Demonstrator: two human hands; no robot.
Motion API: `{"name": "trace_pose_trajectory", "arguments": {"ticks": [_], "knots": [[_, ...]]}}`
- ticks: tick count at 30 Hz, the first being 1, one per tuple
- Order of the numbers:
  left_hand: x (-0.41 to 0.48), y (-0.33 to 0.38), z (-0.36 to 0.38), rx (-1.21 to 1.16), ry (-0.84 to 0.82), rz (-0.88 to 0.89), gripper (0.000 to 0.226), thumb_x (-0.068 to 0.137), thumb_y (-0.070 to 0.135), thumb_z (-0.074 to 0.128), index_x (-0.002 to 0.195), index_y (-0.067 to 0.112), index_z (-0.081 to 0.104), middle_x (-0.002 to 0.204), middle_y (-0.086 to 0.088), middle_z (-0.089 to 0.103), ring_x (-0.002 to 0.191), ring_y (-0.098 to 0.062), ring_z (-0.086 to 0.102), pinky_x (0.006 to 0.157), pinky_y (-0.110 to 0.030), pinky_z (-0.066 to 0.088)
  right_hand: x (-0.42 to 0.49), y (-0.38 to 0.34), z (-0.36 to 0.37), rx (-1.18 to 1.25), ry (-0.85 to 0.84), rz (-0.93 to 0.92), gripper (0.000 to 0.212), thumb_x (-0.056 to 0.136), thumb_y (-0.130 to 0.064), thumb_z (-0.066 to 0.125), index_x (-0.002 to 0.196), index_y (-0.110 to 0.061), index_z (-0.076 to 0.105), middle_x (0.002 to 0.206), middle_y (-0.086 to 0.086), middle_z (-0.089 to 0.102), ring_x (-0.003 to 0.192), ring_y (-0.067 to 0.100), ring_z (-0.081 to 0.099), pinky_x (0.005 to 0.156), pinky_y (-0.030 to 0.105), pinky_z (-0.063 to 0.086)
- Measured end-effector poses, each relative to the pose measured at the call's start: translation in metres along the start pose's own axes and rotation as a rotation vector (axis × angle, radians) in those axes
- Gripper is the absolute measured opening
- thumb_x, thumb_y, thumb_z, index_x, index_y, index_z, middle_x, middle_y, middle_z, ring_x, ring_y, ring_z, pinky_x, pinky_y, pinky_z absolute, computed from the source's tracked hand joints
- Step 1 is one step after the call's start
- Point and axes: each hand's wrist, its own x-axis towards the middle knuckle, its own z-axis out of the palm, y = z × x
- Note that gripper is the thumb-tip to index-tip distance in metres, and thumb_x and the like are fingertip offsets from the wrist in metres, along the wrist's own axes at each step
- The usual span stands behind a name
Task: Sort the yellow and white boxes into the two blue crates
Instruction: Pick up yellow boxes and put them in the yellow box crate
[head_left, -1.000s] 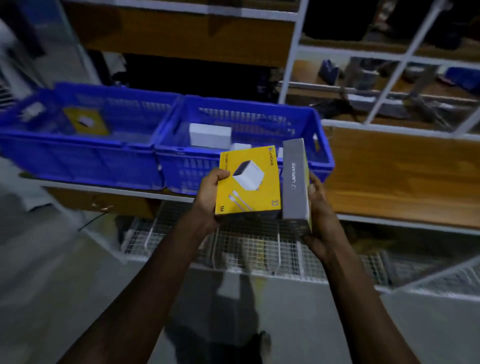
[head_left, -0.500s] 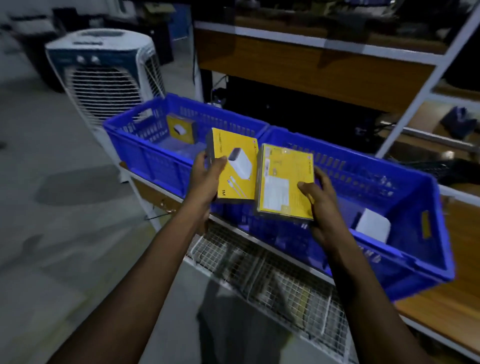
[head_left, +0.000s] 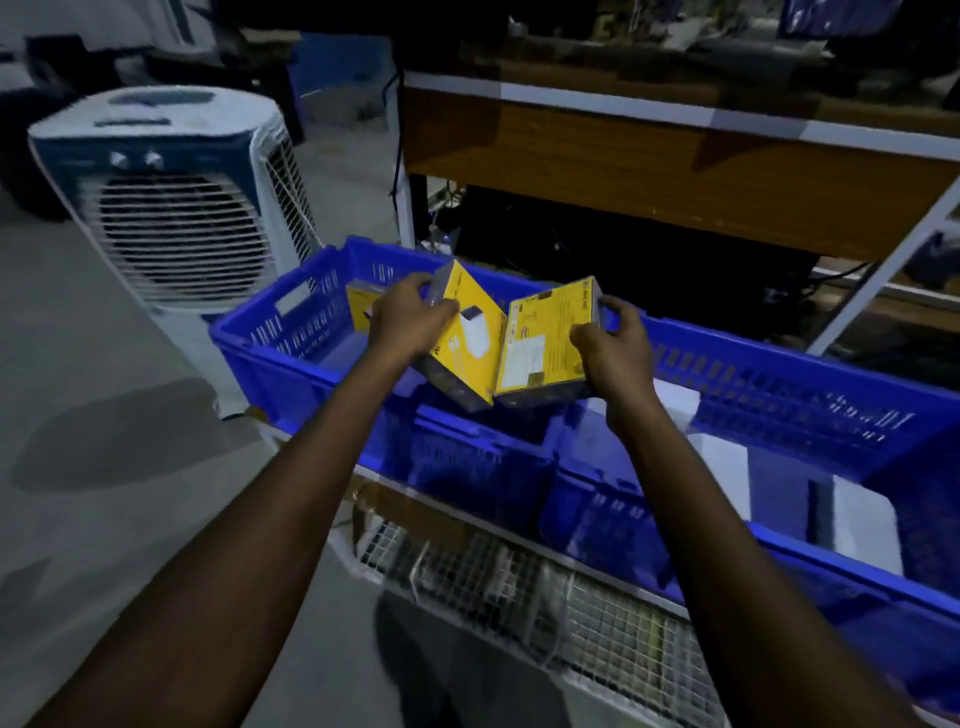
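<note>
My left hand (head_left: 410, 318) grips a yellow box with a charger picture (head_left: 470, 338), tilted over the left blue crate (head_left: 270, 343). My right hand (head_left: 613, 348) grips a second yellow box (head_left: 543, 338), its label side facing me, beside the first; the two boxes touch along one edge. Another yellow box (head_left: 361, 306) lies inside the left crate behind my left hand. The right blue crate (head_left: 779, 384) holds white boxes (head_left: 862, 519), one more (head_left: 722, 467) partly hidden by my right forearm.
A white and blue air cooler (head_left: 176, 208) stands on the floor left of the crates. Both crates sit on a white-edged shelf with a wire mesh rack (head_left: 571, 587) below. A wooden shelf board (head_left: 675, 156) hangs above the crates.
Both hands have carried the yellow boxes forward and over the left crate. The boxes now tilt inward and meet at an edge. My view has moved closer and turned left.
</note>
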Motion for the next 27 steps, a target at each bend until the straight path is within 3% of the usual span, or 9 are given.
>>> {"name": "trace_pose_trajectory", "arguments": {"ticks": [4,7,9,11,14,17,19,22,27], "knots": [[0.053,-0.019,0.001,0.101,-0.138,0.052,0.044,0.089,0.033,0.062,0.128,0.013,0.059,0.125,-0.015,0.063,0.116,-0.033,0.058,0.093,-0.036,0.045,0.03,-0.006,0.034,-0.036,-0.002,0.1,0.043,0.086,-0.025,0.055,0.129,-0.019,0.052,0.107,0.02,0.063,0.09,0.034,0.062,0.073,0.047,0.049],[0.068,-0.037,0.005,0.297,-0.334,0.058,0.034,0.094,0.039,0.052,0.087,0.008,0.063,0.092,-0.026,0.065,0.089,-0.036,0.064,0.075,-0.036,0.047,0.029,-0.005,0.04,-0.33,-0.046,0.037,0.043,0.089,-0.036,0.056,0.127,-0.016,0.054,0.099,0.015,0.062,0.083,0.028,0.058,0.07,0.036,0.044],[0.072,-0.046,0.009,0.376,-0.376,0.092,0.04,0.095,0.045,0.049,0.079,0.009,0.057,0.082,-0.022,0.058,0.081,-0.033,0.06,0.07,-0.036,0.044,0.024,-0.002,0.038,-0.445,0.0,-0.012,0.04,0.095,-0.033,0.054,0.132,-0.018,0.051,0.1,0.014,0.062,0.078,0.027,0.056,0.068,0.037,0.045],[0.07,-0.047,0.018,0.363,-0.358,0.162,0.041,0.096,0.046,0.048,0.103,0.008,0.062,0.091,-0.019,0.058,0.088,-0.034,0.059,0.079,-0.041,0.048,0.018,0.001,0.03,-0.489,0.061,-0.052,0.041,0.096,-0.03,0.054,0.135,-0.017,0.05,0.11,0.017,0.064,0.083,0.031,0.06,0.075,0.044,0.049],[0.062,-0.025,0.042,0.357,-0.329,0.352,0.052,0.096,0.046,0.049,0.135,0.012,0.048,0.114,-0.022,0.059,0.11,-0.039,0.055,0.093,-0.048,0.043,0.009,0.007,0.014,-0.568,0.106,-0.067,0.044,0.098,-0.027,0.053,0.14,-0.015,0.047,0.124,0.02,0.06,0.1,0.037,0.06,0.082,0.044,0.046],[0.042,0.013,0.076,0.415,-0.298,0.481,0.07,0.091,0.054,0.049,0.151,0.026,0.026,0.152,-0.016,0.033,0.137,-0.041,0.032,0.107,-0.063,0.027,-0.001,0.017,-0.011,-0.647,0.172,-0.123,0.054,0.093,-0.038,0.053,0.142,-0.017,0.045,0.133,0.016,0.055,0.103,0.037,0.059,0.085,0.042,0.045],[0.016,0.038,0.097,0.444,-0.309,0.587,0.079,0.091,0.058,0.047,0.155,0.032,0.008,0.162,-0.011,0.01,0.146,-0.042,0.011,0.11,-0.07,0.012,-0.011,0.024,-0.033,-0.74,0.217,-0.125,0.061,0.086,-0.045,0.048,0.142,-0.019,0.044,0.14,0.012,0.051,0.12,0.037,0.051,0.099,0.05,0.041],[-0.029,0.065,0.123,0.426,-0.319,0.764,0.085,0.092,0.06,0.045,0.155,0.033,-0.006,0.163,-0.011,-0.007,0.148,-0.043,-0.008,0.109,-0.073,0.003,-0.033,0.031,-0.071,-0.915,0.3,-0.099,0.067,0.085,-0.049,0.044,0.146,-0.022,0.038,0.151,0.013,0.038,0.139,0.036,0.032,0.111,0.056,0.028],[-0.111,0.101,0.161,0.436,-0.386,0.921,0.095,0.087,0.06,0.051,0.154,0.031,-0.011,0.162,-0.01,-0.016,0.146,-0.044,-0.015,0.108,-0.073,0.0,-0.091,0.051,-0.135,-1.275,0.318,0.024,0.088,0.079,-0.076,0.018,0.155,-0.033,0.006,0.163,0.013,0.003,0.147,0.044,0.001,0.109,0.071,0.008]]}}
